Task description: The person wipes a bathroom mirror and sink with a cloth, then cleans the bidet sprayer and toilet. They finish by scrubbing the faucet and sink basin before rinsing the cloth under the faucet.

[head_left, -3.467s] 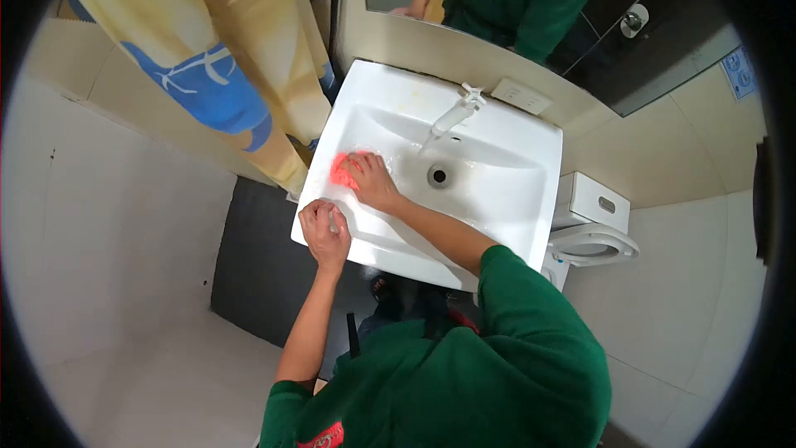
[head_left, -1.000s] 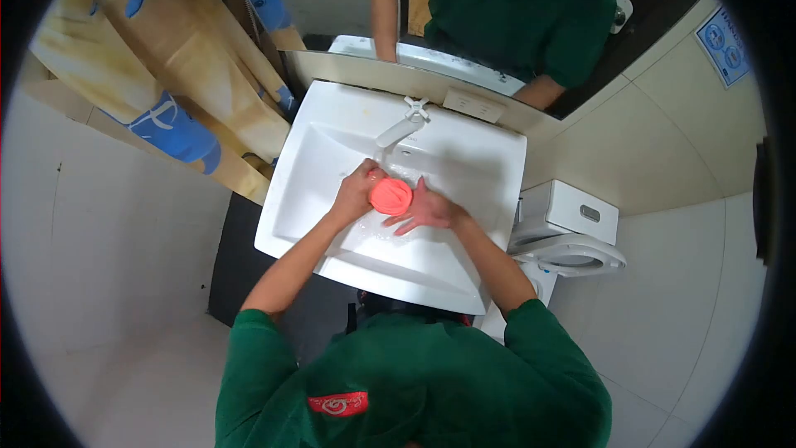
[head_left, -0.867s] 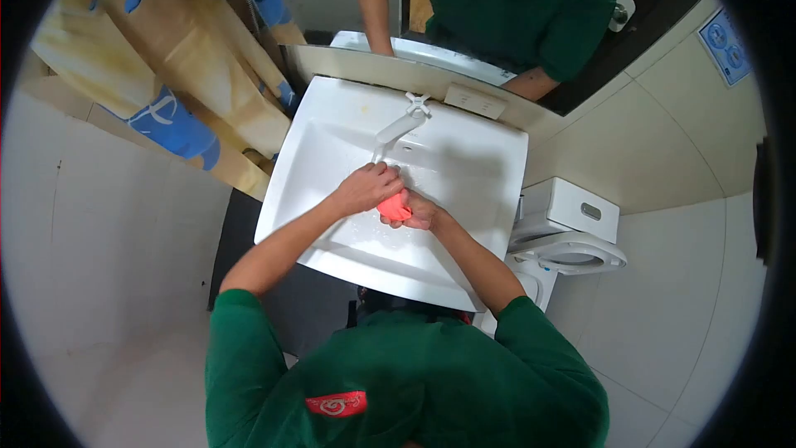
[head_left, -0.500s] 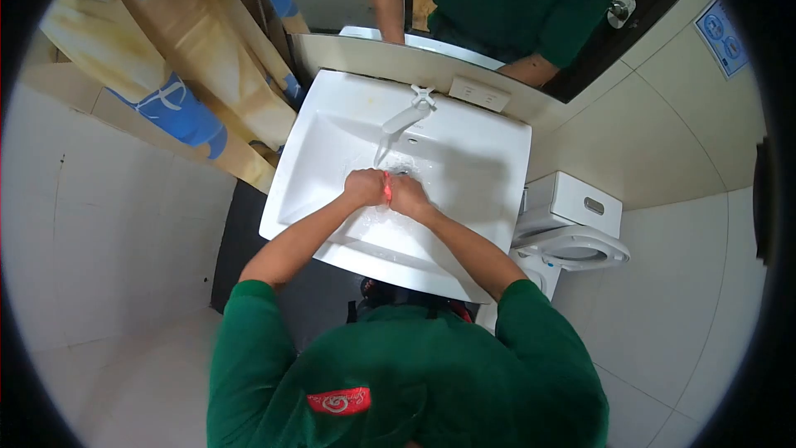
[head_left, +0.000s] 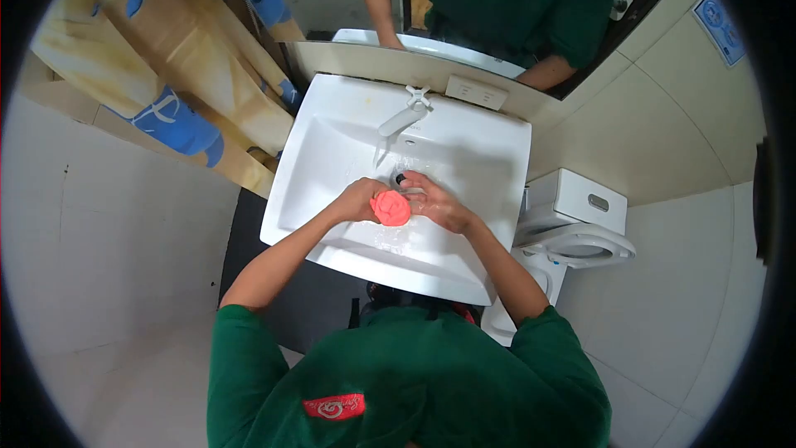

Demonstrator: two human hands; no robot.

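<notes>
A bunched coral-pink cloth is held over the basin of the white sink. My left hand grips it from the left side. Just right of the cloth is my right hand, its fingers apart and pointing toward the drain; nothing shows in its grasp. Water runs from the white faucet into the basin behind my hands. Splashes wet the basin floor around the cloth.
A mirror hangs behind the sink, above a white wall socket. The patterned curtain drapes at the left. On the right stands a white toilet with its seat.
The cloth, earlier squeezed between both fists, now shows as a larger bunch in my left hand. My right hand has opened and moved right, away from it.
</notes>
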